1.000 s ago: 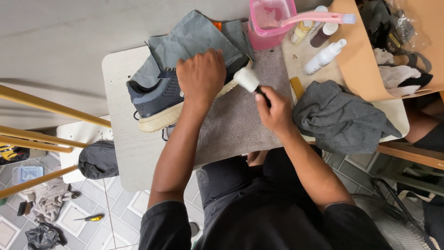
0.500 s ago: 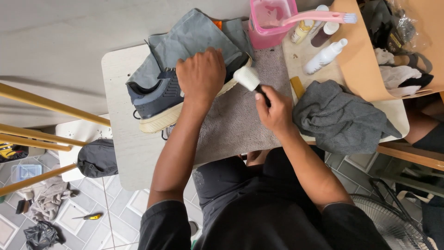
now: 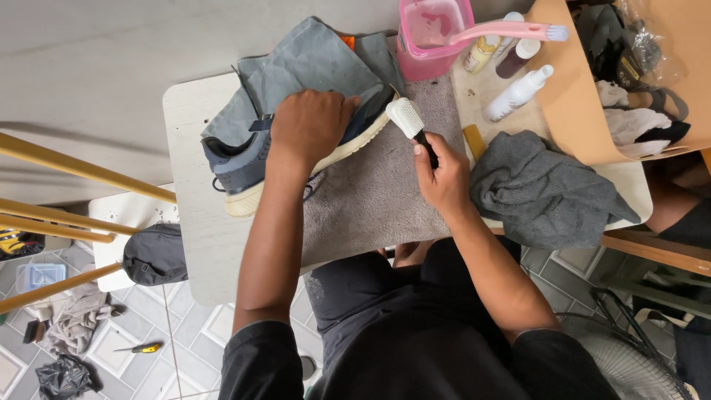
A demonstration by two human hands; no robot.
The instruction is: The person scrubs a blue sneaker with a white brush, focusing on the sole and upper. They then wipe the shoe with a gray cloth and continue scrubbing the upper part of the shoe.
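Right now, a dark blue shoe [image 3: 244,167] with a cream sole is lying on its side on a small white table [image 3: 189,222]. It is pressed down by the left hand [image 3: 307,126], which is laid flat over the middle of the shoe with the fingers curled over its top. A grey-blue cloth [image 3: 311,63] is spread under and behind the shoe, at about 12 o'clock from it.

A small brush [image 3: 407,118] with a white head and a dark handle is gripped by the right hand [image 3: 444,178], with the fingers closed tight around the handle. The white head is held just beside the back end of the shoe, at about 3 o'clock from the left hand. Whether the bristles touch the sole cannot be told.

A grey mat [image 3: 370,207] is laid under the shoe and the brush. A crumpled grey rag [image 3: 544,192] is seen at 3 o'clock from the right hand. A pink tub [image 3: 429,55] is set at 12 o'clock, and a pink brush [image 3: 503,31] is laid across its rim. A white bottle [image 3: 518,92] is lying near it, at about 1 o'clock from the right hand.
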